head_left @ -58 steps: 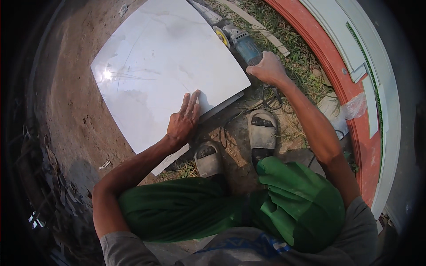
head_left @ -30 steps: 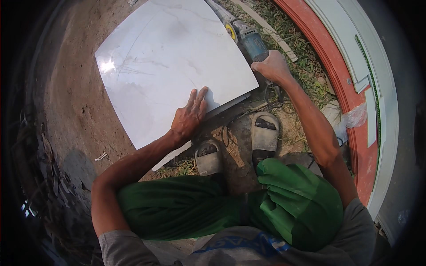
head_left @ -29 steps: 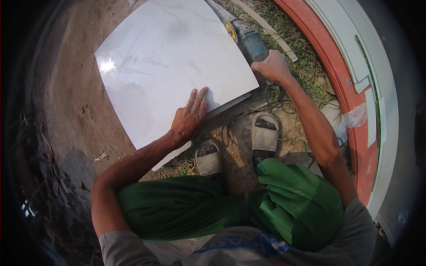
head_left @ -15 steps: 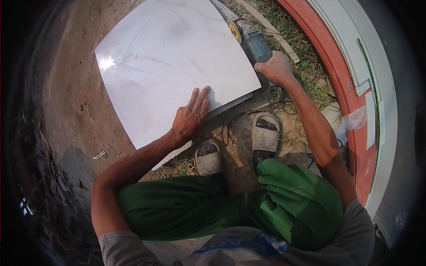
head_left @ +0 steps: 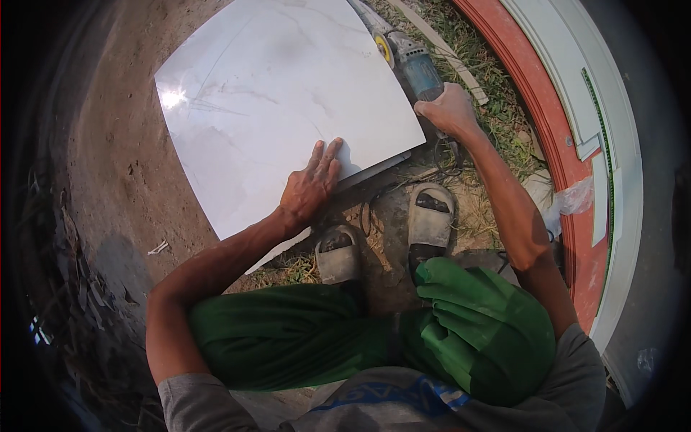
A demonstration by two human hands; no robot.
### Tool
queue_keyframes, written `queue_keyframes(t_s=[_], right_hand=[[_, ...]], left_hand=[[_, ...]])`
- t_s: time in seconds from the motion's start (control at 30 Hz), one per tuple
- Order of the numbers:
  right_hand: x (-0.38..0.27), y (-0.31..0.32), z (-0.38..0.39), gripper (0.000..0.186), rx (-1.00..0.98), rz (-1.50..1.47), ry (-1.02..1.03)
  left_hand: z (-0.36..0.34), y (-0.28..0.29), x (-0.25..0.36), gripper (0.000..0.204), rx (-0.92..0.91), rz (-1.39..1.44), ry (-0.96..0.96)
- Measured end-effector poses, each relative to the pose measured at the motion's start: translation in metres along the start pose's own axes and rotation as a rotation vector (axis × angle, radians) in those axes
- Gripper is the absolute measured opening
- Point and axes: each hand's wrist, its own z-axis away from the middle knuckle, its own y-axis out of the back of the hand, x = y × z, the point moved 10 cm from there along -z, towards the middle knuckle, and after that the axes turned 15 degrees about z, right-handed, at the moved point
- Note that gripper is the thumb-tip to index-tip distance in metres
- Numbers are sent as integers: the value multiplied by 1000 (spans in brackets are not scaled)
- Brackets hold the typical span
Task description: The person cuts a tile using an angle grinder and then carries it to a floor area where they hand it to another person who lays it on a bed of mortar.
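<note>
A large glossy white tile with faint grey veins lies in front of me, sun glinting near its left corner. My left hand presses on its near edge, fingers stretched out over the surface. Wrapped round the blue-green body of an angle grinder is my right hand, just past the tile's right edge. The grinder's yellow disc sits at that right edge; whether it touches the tile I cannot tell. Part of another slab shows under the tile's near side.
My sandalled feet rest on the dirt close to the tile. A thin pale strip lies in the grass at right. Beyond it runs a red and white frame, with clear plastic on it. Dry debris covers the ground at left.
The view has shifted very slightly. Both hands, the angle grinder and the tile keep nearly the same places.
</note>
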Motion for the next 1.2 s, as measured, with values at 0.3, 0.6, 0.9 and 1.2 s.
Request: queue_keyframes(t_s=[0.3,0.6,0.9,1.2], right_hand=[[-1,-1,-7,64,16,3,-13],[-3,4,-12,59,70,6,-15],[-13,13,-12,47,104,-6,14],[-14,7,-23,49,82,-32,14]], left_hand=[[0,5,2,37,72,39,-23],[0,1,0,40,58,9,-36],[-2,10,-10,51,34,176,234],[0,6,-14,53,97,119,129]])
